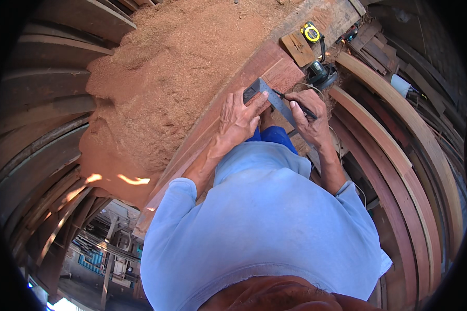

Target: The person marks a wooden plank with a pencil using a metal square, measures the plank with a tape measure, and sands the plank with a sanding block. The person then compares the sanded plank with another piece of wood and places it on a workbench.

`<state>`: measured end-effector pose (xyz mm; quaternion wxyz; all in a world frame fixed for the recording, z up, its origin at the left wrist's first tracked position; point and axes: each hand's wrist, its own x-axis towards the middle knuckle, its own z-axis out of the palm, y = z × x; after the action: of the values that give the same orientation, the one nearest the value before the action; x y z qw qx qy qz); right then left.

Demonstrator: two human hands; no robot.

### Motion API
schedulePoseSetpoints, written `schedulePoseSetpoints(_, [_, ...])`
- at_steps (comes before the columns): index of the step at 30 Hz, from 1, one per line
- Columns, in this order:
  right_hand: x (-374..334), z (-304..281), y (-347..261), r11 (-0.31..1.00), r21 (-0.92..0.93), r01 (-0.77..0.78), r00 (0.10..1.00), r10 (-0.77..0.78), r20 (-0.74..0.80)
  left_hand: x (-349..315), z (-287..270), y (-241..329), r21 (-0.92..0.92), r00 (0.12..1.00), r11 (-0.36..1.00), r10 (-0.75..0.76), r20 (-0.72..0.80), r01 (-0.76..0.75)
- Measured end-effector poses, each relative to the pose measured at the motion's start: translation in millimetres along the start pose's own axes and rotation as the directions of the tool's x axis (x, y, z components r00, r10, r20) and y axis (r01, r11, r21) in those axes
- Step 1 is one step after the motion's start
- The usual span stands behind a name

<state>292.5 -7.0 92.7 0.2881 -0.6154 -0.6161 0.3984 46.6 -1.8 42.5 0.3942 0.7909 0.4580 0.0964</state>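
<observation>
A long reddish timber beam (267,62) runs diagonally in front of me. On it lies a try square (281,106) with a metal blade and a dark stock. My left hand (236,120) rests on the beam and holds the square, its thumb and forefinger against the stock and the start of the blade. In my right hand (314,116) is a slim black pen (307,110), pinched between thumb and fingers. The pen's tip is close to the blade's edge; I cannot tell whether it touches the wood.
A yellow tape measure (310,32) sits by a small wooden board (298,48) past the beam's far end, with a dark green power tool (321,73) beside it. Sawdust (155,78) covers the ground left of the beam. Planks (394,150) line the right, boards (46,109) the left.
</observation>
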Motion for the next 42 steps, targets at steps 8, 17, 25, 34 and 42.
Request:
schedulePoseSetpoints(8, [2.1,-3.3,-5.1,0.998,0.055,-0.040,0.999,0.041,-0.020,0.5,1.1,-0.5,-0.014,1.000,1.000,0.012,-0.003,-0.012])
schedulePoseSetpoints(17, [-12.7,-15.4,2.0,0.993,-0.081,-0.092,0.987,0.101,0.127,-1.4,1.3,1.5,0.024,1.000,1.000,0.005,-0.021,-0.004])
schedulePoseSetpoints(25, [-45.2,20.3,42.5,0.947,-0.321,-0.011,0.996,0.038,0.079,-3.9,-13.6,-6.4,-0.183,0.996,0.979,-0.087,0.015,0.089])
schedulePoseSetpoints(34, [-49.0,36.8,26.0,0.849,0.219,-0.480,0.863,0.413,0.291,-18.5,-29.1,-12.1,-0.157,0.958,0.961,-0.249,-0.141,0.226])
schedulePoseSetpoints(42, [34.3,-57.7,117.3,0.757,0.543,-0.362,0.765,0.574,-0.290,-8.1,-5.3,5.8,-0.161,0.946,0.940,-0.317,-0.073,0.302])
